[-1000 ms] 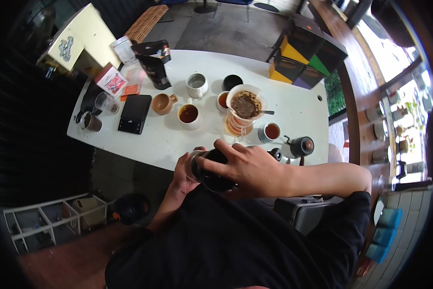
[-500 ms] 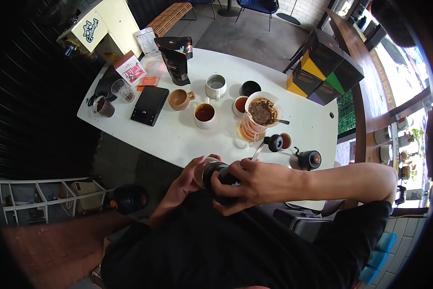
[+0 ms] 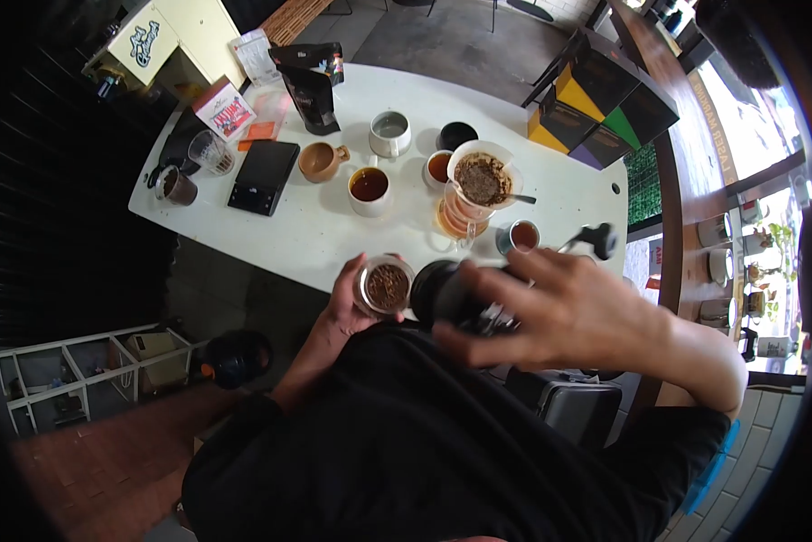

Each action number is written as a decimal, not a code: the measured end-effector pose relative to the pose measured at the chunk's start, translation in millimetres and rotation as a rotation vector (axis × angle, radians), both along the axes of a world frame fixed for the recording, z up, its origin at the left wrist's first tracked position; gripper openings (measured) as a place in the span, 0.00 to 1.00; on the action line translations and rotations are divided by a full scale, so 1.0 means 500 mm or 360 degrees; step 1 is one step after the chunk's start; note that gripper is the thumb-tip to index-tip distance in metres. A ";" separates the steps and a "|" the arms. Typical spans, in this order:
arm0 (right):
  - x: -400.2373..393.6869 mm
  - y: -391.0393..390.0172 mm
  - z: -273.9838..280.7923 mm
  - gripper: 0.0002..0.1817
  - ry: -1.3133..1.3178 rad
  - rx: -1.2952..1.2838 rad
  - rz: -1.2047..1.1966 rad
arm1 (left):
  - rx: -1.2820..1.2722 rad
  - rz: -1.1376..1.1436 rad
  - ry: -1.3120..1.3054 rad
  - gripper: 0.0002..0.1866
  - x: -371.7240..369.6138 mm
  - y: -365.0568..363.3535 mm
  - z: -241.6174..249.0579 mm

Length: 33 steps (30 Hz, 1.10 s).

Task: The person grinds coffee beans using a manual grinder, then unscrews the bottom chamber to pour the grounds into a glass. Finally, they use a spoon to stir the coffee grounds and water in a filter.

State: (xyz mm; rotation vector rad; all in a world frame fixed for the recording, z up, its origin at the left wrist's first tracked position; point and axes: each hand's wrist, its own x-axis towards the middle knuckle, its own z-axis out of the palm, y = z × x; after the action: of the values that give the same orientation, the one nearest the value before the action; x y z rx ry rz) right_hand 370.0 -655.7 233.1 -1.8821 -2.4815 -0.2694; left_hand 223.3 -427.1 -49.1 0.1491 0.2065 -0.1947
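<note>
My left hand (image 3: 344,307) is wrapped round a small glass jar (image 3: 388,285) holding brown coffee grounds, its open mouth facing up. Just right of the jar, and apart from it, my right hand (image 3: 559,303) grips the black body of a hand coffee grinder (image 3: 440,294). The grinder is tilted and partly covered by my blurred fingers. A crank with a dark knob (image 3: 596,239) sticks out beyond that hand. Past the hands stands a dripper (image 3: 505,158) with wet grounds and a spoon (image 3: 521,198) in it, set on a glass server (image 3: 460,219) of amber liquid.
On the white table (image 3: 243,237) are a cup of dark liquid (image 3: 370,191), a tan cup (image 3: 320,163), a pale mug (image 3: 389,135), a black scale (image 3: 263,179), a glass of grounds (image 3: 176,187) and black pouches (image 3: 311,95). Stacked black boxes (image 3: 605,99) stand at the right end.
The grinder has come off the jar and moved right in my right hand, exposing the grounds. The view has shifted slightly, and the crank knob now sits farther right.
</note>
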 end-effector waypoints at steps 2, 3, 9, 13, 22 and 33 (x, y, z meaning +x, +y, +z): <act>0.023 -0.012 0.046 0.44 0.0331 -0.0194 -0.0221 | -0.0225 -0.0009 -0.0081 0.34 -0.004 0.008 -0.004; 0.042 -0.020 0.061 0.46 0.0524 -0.0260 -0.0356 | -0.0191 0.0000 -0.0106 0.34 -0.007 0.010 -0.007; 0.199 -0.073 0.050 0.49 0.1223 -0.0108 -0.0623 | -0.0114 0.0072 -0.0123 0.33 -0.017 0.012 0.006; 0.299 -0.119 -0.023 0.43 0.1890 0.0155 -0.0845 | -0.0091 0.0031 -0.0132 0.34 -0.021 0.006 -0.007; 0.291 -0.126 -0.087 0.30 0.3162 0.0474 -0.1273 | -0.0054 0.0040 -0.0107 0.34 -0.019 -0.015 -0.004; 0.222 -0.060 -0.191 0.40 0.3857 0.0466 -0.0432 | 0.0019 0.0067 0.0024 0.33 -0.012 -0.037 0.006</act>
State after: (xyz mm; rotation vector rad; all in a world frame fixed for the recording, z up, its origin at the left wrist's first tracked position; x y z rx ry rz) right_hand 480.9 -685.8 137.6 -0.7813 -0.4019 0.9453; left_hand 217.5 -445.4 -46.1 0.1550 0.2256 -0.1528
